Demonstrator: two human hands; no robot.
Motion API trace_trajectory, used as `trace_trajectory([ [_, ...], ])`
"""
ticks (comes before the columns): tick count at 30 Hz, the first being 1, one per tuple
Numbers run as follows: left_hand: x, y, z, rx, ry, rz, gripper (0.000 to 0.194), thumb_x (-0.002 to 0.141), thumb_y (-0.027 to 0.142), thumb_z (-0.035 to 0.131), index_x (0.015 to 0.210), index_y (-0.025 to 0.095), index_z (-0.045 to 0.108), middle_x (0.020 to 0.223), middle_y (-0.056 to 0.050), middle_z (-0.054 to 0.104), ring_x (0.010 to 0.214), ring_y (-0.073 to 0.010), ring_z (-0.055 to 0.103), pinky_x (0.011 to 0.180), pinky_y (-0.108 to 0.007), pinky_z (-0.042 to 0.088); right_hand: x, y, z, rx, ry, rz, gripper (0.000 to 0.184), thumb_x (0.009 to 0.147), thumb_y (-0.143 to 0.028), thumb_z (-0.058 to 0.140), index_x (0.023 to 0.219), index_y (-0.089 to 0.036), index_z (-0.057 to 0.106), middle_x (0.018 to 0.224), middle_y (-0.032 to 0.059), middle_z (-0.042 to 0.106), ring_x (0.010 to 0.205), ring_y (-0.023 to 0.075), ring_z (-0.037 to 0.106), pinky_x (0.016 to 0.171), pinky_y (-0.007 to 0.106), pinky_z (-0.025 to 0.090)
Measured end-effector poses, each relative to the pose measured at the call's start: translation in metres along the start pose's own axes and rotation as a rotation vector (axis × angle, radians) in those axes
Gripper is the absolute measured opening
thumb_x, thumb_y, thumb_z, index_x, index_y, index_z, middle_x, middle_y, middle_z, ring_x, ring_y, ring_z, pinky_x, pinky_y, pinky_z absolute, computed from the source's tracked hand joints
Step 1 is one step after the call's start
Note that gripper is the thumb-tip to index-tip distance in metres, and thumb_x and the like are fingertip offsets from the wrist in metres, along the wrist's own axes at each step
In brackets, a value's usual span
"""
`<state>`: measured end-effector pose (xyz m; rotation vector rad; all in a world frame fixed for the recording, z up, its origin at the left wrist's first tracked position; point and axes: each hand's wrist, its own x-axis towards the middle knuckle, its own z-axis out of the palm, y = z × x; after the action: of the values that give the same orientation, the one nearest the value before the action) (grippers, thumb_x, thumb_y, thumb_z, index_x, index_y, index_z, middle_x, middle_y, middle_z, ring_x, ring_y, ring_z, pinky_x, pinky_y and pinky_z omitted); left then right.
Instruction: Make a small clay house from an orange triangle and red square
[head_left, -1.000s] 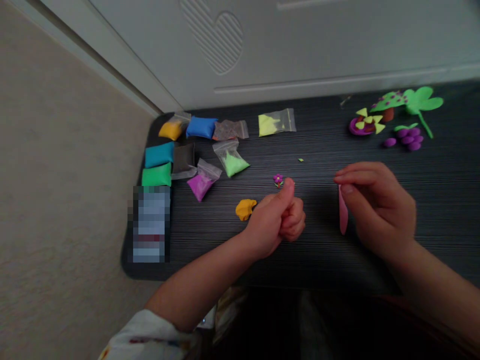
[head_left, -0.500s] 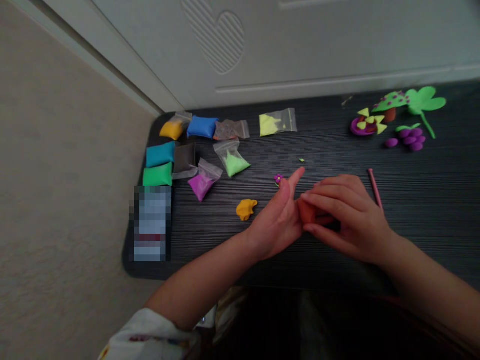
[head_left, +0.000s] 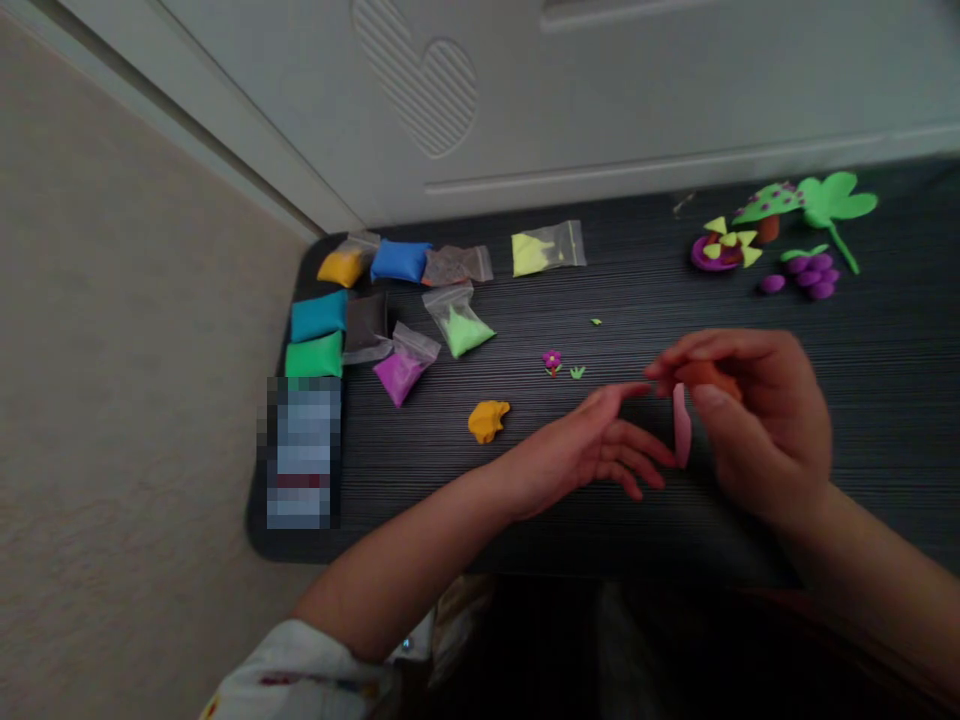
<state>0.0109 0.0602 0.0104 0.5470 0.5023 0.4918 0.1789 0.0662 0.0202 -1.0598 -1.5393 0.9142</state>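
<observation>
My right hand (head_left: 780,425) is closed around a lump of orange-red clay (head_left: 709,378), which shows between thumb and fingers. My left hand (head_left: 611,440) is held over the table with its fingers apart and nothing in them. Between the two hands is a flat pink modelling tool (head_left: 681,425); whether it lies on the table or touches a hand I cannot tell. Beyond my left hand lie a small purple clay flower (head_left: 552,358) and a tiny green clay sprig (head_left: 577,372). A yellow-orange clay lump (head_left: 488,422) rests left of the flower, near my left forearm.
Bagged clay lies at the left, including a blue pack (head_left: 401,260), a light green bag (head_left: 463,325) and a yellow bag (head_left: 546,250). A phone (head_left: 304,450) is at the left edge. Back right are a purple clay bowl (head_left: 709,258), clay grapes (head_left: 814,272) and a green clover (head_left: 836,200).
My right hand has drawn away to the right with the orange-red clay, leaving my left hand. My left hand has turned and lowered, uncovering the flower and sprig. The pink tool's flat part now shows.
</observation>
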Motion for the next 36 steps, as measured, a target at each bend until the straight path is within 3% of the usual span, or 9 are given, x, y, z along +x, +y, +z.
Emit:
trace_trajectory([
  [3,-0.001,0.000,-0.001,0.154,-0.052,-0.081,0.047,0.086,0.051,0.037,0.120,0.018,0.043,0.087,-0.007,0.060,0.070,-0.0129,0.056,0.061,-0.025,0.040,0.004,0.004,0.000,0.198,0.047,0.115,0.012,0.080,-0.018,0.049,0.091,-0.023,0.050,0.093,0.0027,0.059,0.069,0.0141,0.056,0.059,0.031,0.045],
  [6,-0.003,0.005,0.003,0.343,-0.052,-0.108,0.036,0.087,0.042,0.040,0.111,0.017,0.050,0.083,-0.004,0.058,0.067,-0.0095,0.050,0.059,-0.021,0.037,0.007,0.009,-0.001,0.125,0.028,0.146,0.007,0.082,-0.023,0.050,0.084,-0.023,0.056,0.078,0.0003,0.058,0.063,0.0130,0.052,0.053,0.028,0.040],
  [13,-0.035,0.044,0.009,0.870,-0.106,-0.049,0.022,0.084,0.030,0.049,0.096,0.016,0.060,0.077,0.000,0.056,0.071,-0.0095,0.050,0.063,-0.020,0.038,0.001,0.009,-0.008,-0.170,-0.132,0.031,0.039,0.091,-0.031,0.034,0.057,-0.020,0.048,0.051,-0.0029,0.050,0.048,0.0106,0.049,0.054,0.029,0.040],
  [15,-0.051,0.058,0.007,1.054,-0.016,0.018,0.023,0.082,0.035,0.051,0.096,0.018,0.060,0.075,0.001,0.056,0.068,-0.0100,0.051,0.063,-0.021,0.039,0.003,0.007,-0.008,-0.270,-0.175,-0.005,0.039,0.090,-0.030,0.035,0.054,-0.020,0.045,0.046,-0.0043,0.045,0.045,0.0094,0.044,0.054,0.027,0.038],
  [18,-0.069,0.073,0.002,1.321,0.285,0.155,0.022,0.079,0.037,0.057,0.093,0.021,0.058,0.087,0.000,0.057,0.078,-0.0121,0.052,0.071,-0.023,0.041,0.008,0.005,-0.002,-0.499,-0.265,-0.090,0.032,0.087,-0.029,0.041,0.057,-0.019,0.045,0.051,-0.0034,0.046,0.050,0.0105,0.044,0.058,0.028,0.039],
  [21,-0.075,0.076,-0.005,1.578,0.448,0.128,0.029,0.075,0.039,0.060,0.100,0.023,0.057,0.103,-0.002,0.055,0.097,-0.0176,0.050,0.088,-0.031,0.040,0.011,0.007,0.006,-0.697,-0.392,-0.124,0.014,0.085,-0.026,0.044,0.080,-0.018,0.054,0.077,0.0038,0.059,0.076,0.0174,0.053,0.072,0.034,0.041],
  [23,-0.074,0.073,-0.011,1.698,0.488,0.068,0.036,0.073,0.039,0.061,0.105,0.025,0.055,0.111,-0.003,0.052,0.106,-0.0211,0.048,0.094,-0.036,0.037,0.011,0.012,0.010,-0.769,-0.423,-0.120,0.020,0.083,-0.021,0.044,0.099,-0.015,0.055,0.099,0.0091,0.059,0.093,0.0218,0.052,0.081,0.038,0.040],
  [30,-0.067,0.062,-0.027,1.763,0.569,-0.117,0.033,0.076,0.029,0.054,0.109,0.025,0.054,0.109,-0.004,0.057,0.099,-0.0228,0.054,0.090,-0.039,0.041,0.010,0.020,0.014,-0.910,-0.429,-0.125,0.039,0.084,-0.016,0.039,0.123,-0.015,0.046,0.111,0.0126,0.057,0.102,0.0262,0.049,0.084,0.043,0.040],
  [36,-0.059,0.062,-0.016,1.649,0.532,0.042,0.030,0.078,0.030,0.051,0.107,0.024,0.055,0.108,-0.004,0.060,0.097,-0.0213,0.056,0.090,-0.036,0.042,0.010,0.017,0.013,-0.893,-0.425,-0.120,0.039,0.084,-0.019,0.041,0.123,-0.017,0.046,0.110,0.0121,0.058,0.103,0.0269,0.048,0.085,0.044,0.037],
])
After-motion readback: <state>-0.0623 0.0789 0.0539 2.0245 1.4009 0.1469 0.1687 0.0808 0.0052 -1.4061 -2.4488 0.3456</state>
